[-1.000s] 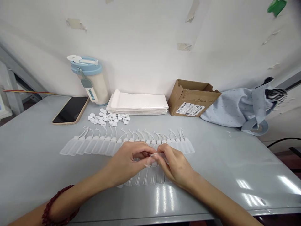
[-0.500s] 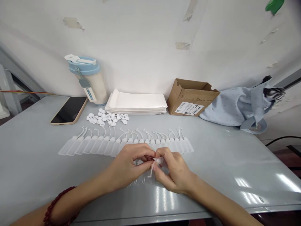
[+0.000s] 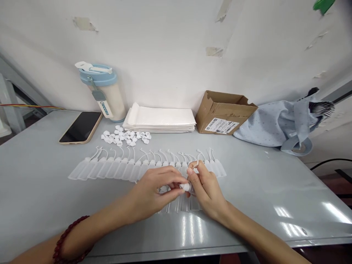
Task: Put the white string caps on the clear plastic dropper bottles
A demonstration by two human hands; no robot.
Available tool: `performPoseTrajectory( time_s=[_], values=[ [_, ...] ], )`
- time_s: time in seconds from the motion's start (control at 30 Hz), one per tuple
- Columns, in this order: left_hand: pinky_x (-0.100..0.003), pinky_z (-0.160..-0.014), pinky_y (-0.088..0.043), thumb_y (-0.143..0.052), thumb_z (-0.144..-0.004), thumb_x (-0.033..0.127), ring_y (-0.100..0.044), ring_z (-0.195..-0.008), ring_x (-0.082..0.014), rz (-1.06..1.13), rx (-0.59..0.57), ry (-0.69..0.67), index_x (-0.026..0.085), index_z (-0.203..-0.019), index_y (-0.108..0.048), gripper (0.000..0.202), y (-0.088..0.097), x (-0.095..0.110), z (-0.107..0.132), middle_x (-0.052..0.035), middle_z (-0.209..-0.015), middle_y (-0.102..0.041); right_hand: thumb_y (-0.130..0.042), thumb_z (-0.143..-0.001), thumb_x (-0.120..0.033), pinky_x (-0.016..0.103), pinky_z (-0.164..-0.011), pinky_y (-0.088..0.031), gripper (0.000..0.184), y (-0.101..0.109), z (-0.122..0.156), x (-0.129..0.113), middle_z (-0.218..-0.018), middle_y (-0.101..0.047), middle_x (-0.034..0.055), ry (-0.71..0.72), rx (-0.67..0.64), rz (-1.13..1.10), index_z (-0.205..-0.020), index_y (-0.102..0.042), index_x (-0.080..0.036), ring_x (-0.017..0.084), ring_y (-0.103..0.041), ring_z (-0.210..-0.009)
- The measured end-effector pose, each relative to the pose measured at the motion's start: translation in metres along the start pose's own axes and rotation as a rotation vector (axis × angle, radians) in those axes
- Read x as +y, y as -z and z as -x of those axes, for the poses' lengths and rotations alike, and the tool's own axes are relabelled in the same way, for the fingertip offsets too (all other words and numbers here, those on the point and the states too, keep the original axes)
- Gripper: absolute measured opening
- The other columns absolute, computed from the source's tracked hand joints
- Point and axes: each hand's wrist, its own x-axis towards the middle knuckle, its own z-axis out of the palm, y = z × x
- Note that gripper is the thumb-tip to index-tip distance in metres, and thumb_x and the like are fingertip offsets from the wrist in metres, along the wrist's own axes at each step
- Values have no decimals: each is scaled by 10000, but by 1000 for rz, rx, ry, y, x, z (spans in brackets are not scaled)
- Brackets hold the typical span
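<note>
pinching white cap [image 3: 186, 187] between left hand [image 3: 154, 192], right hand [image 3: 207, 190]

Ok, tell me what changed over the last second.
The thin strap of the small white cap, held at the left hand, hung downward and now points up beside the raised right hand. The row of plastic tubes and pile of caps stayed put.

A small white plastic cap [image 3: 185, 187], thin strap attached, was held above a row of translucent plastic tubes [image 3: 110, 169].
</note>
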Motion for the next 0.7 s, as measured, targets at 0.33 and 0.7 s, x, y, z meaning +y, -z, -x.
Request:
performPoseTrajectory(
  time_s=[0.33, 0.7],
  values=[
    [-229, -581, -526, -599, -819, 308, -623, -593, -127, 224, -3, 423, 173, -841, -676, 157, -6, 8, -1, -1, -663, -651, -344, -921, -221, 189, -396, -349, 34, -4, 2, 7, -512, -511, -69, 161, 93, 157, -890, -353, -234, 99, -487, -380],
    [-206, -523, -484, -569, -836, 400, -611, -561, -123, 94, -43, 418, 167, -774, -629, 249, -3, 8, -2, 4, -633, -625, -338, -919, -209, 192, -382, -309, 38, -5, 0, 7, -548, -511, -57, 220, 110, 237, -897, -357, -234, 95, -467, -362]
  ],
)
